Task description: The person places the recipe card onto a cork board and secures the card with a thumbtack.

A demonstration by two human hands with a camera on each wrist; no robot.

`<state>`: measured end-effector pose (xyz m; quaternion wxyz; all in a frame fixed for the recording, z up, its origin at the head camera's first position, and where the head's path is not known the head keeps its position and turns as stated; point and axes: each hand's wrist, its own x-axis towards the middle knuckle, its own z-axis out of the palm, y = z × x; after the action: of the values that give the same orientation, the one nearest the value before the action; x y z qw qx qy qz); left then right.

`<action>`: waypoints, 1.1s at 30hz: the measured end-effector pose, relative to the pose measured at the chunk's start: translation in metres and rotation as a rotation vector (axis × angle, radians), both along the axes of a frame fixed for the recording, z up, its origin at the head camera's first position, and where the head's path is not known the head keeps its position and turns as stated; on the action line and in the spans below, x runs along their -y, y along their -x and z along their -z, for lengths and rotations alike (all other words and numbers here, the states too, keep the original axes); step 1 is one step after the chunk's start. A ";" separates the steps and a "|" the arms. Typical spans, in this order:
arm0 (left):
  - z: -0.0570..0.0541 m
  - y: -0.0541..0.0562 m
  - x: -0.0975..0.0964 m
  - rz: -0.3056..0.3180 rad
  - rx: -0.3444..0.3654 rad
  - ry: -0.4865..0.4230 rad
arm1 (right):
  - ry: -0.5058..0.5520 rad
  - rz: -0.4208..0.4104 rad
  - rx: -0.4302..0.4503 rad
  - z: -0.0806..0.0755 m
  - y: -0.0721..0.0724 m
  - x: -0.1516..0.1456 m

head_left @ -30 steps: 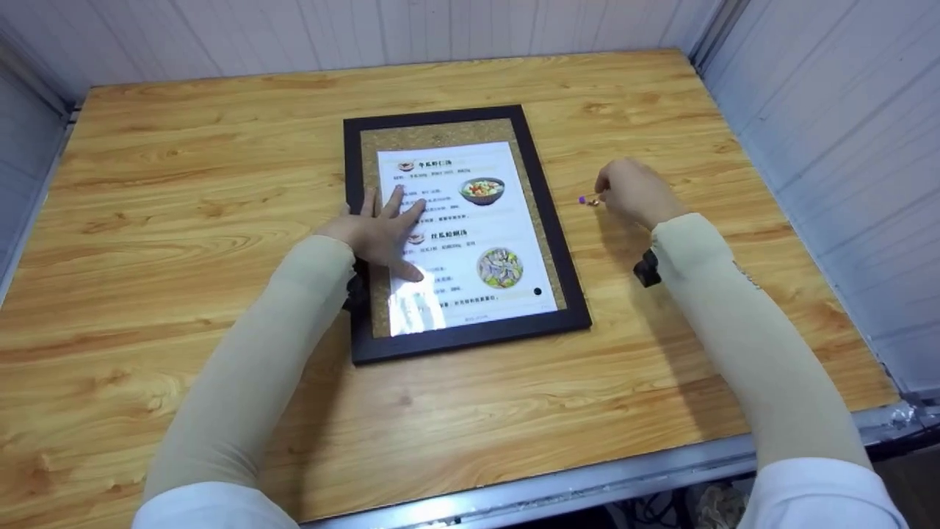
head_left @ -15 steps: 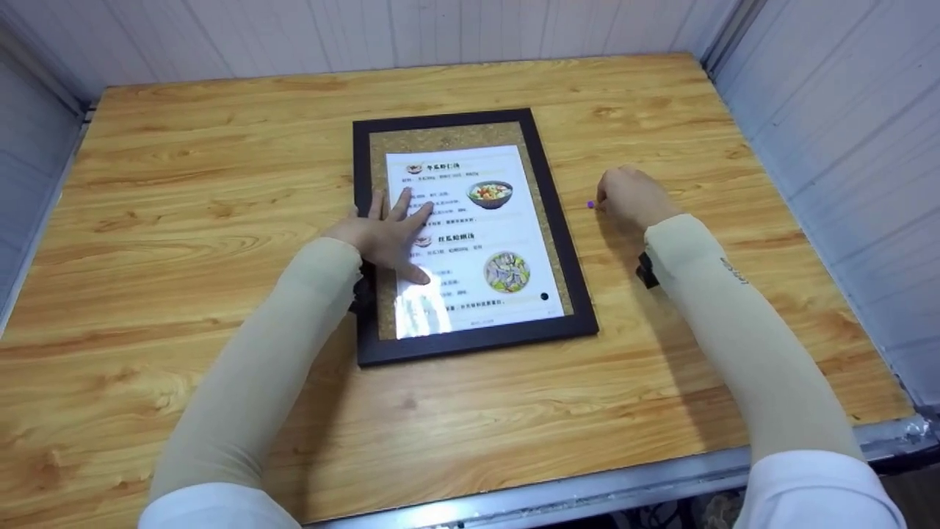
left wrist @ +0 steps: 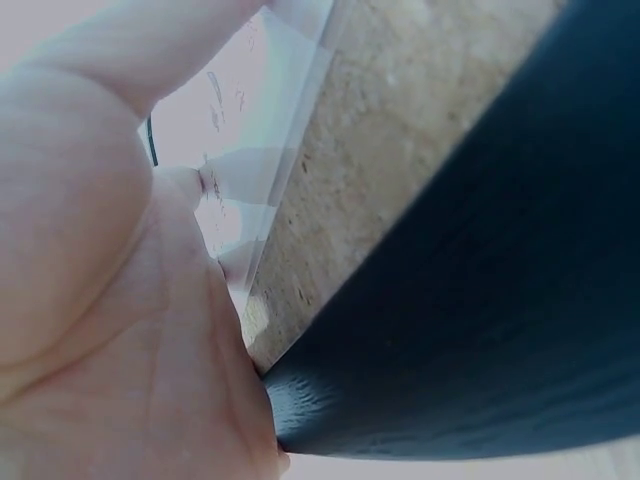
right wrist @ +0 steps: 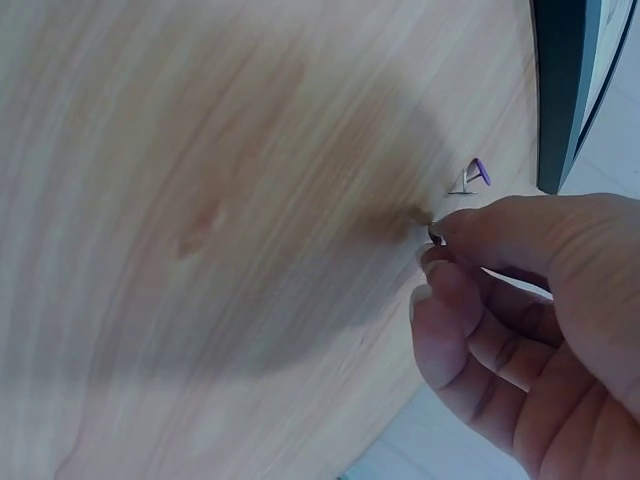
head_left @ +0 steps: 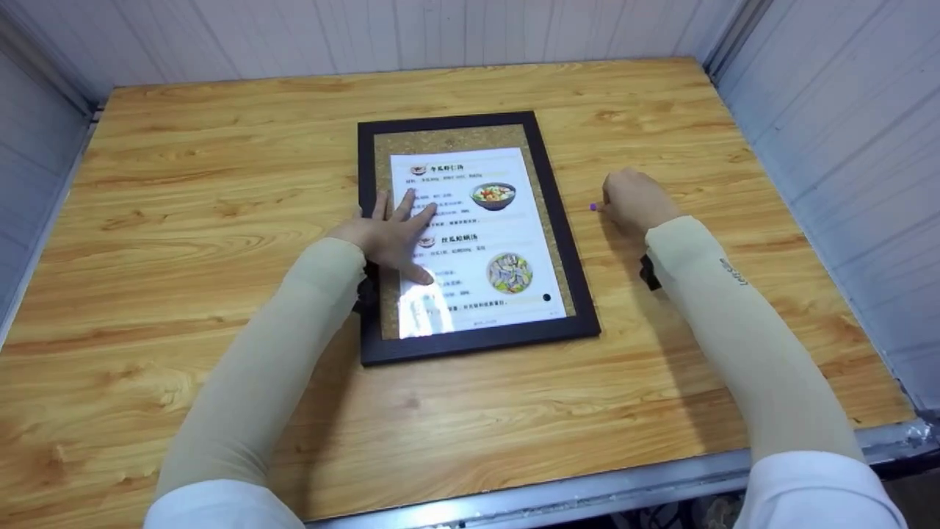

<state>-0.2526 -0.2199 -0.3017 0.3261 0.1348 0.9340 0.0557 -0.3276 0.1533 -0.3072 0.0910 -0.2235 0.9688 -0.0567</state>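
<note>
In the head view a sheet printed with recipes and food pictures (head_left: 470, 228) lies on a corkboard (head_left: 433, 139) with a black frame. My left hand (head_left: 396, 239) rests with fingers spread over the sheet's left part and the frame's left side. A black thumbtack (head_left: 546, 297) sits near the sheet's lower right corner. To the right of the board, my right hand (head_left: 637, 198) pinches a small dark thumbtack (right wrist: 436, 236) between thumb and finger, close over the table; most of it is hidden. Just beside those fingertips a purple thumbtack (right wrist: 479, 172) lies on the table.
The wood-patterned table (head_left: 220, 169) has a metal front edge (head_left: 514, 503). Light panel walls (head_left: 404, 33) stand behind it and on both sides. Glare covers the sheet's lower left part.
My right hand has closed in over the gold-coloured tack, which shows less beside the fingers now. The left hand stays on the sheet. The whole head view has shifted slightly.
</note>
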 end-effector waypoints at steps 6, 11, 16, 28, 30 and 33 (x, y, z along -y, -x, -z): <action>0.001 0.000 0.000 0.021 -0.021 0.004 | 0.036 0.027 0.009 0.002 0.000 -0.005; 0.002 0.000 0.001 0.021 -0.020 -0.003 | 0.052 0.064 0.039 0.003 -0.001 -0.007; 0.002 0.001 0.001 0.017 -0.018 -0.006 | 0.100 0.099 0.053 0.005 -0.001 -0.008; 0.001 -0.002 0.001 0.018 -0.021 -0.025 | 0.246 0.133 0.029 0.006 -0.001 -0.013; 0.001 -0.002 0.001 0.021 -0.022 -0.020 | 0.256 0.144 0.024 0.004 0.000 -0.011; 0.001 -0.002 0.001 0.021 -0.021 -0.017 | 0.277 0.174 0.034 0.001 0.002 -0.006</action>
<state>-0.2503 -0.2212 -0.3024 0.3154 0.1480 0.9355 0.0590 -0.3300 0.1597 -0.3077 0.0704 -0.1482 0.9657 -0.2012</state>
